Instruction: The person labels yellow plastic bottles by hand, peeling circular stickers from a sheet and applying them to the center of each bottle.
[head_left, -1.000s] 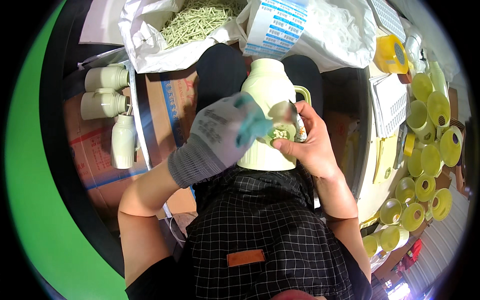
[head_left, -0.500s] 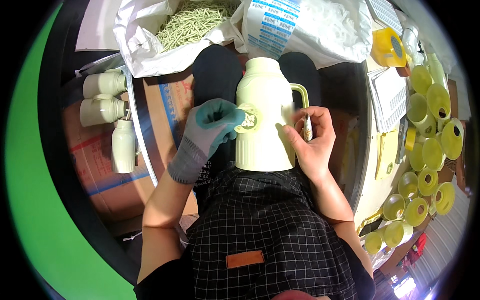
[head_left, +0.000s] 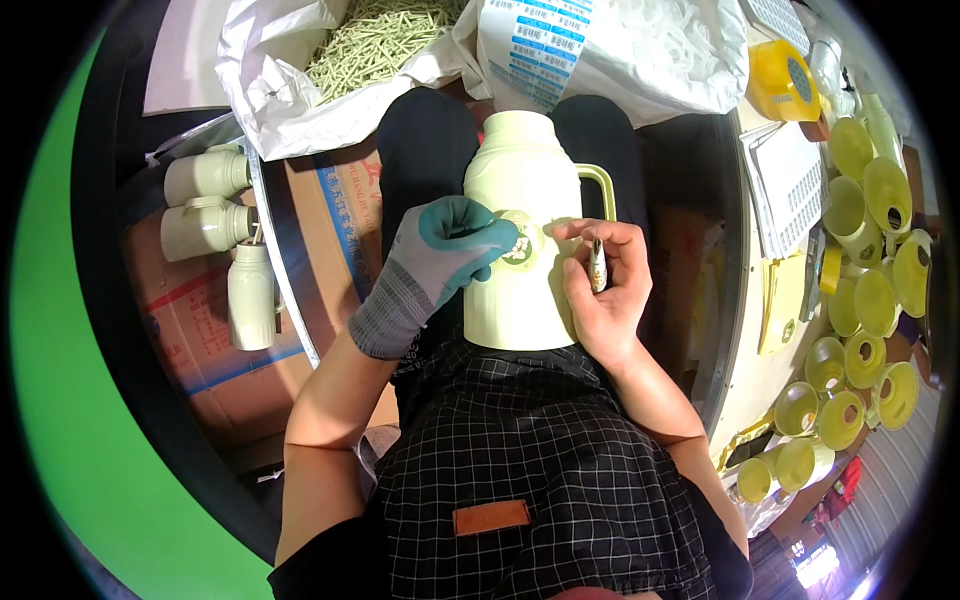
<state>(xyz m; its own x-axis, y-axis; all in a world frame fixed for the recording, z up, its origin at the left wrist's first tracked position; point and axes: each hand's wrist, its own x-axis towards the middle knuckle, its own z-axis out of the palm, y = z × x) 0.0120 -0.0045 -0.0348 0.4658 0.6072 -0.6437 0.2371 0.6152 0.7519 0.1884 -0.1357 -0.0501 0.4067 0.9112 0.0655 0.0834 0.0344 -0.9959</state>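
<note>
Rubber-coated fingers (head_left: pixel 490 243), round decal (head_left: pixel 520 249), cylindrical flask (head_left: pixel 515 312)

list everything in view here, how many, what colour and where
large flask: 1, pale green, between the hands
round emblem: 1, green and pale, at left fingertips, over flask front
slim patterned object: 1, mostly white, in right hand
other flasks: 3, pale green, left
sticks: many, pale green, in white sack, top
rings: many, whitish, top right of centre
label sheet: 1, blue and white, top centre
paper sheets: several, white, right
hollow casings: over ten, yellow-green, far right
apron: 1, black checked, lower centre
left hand: 1, grey-and-teal glove, centre
right hand: 1, bare, right of flask
</note>
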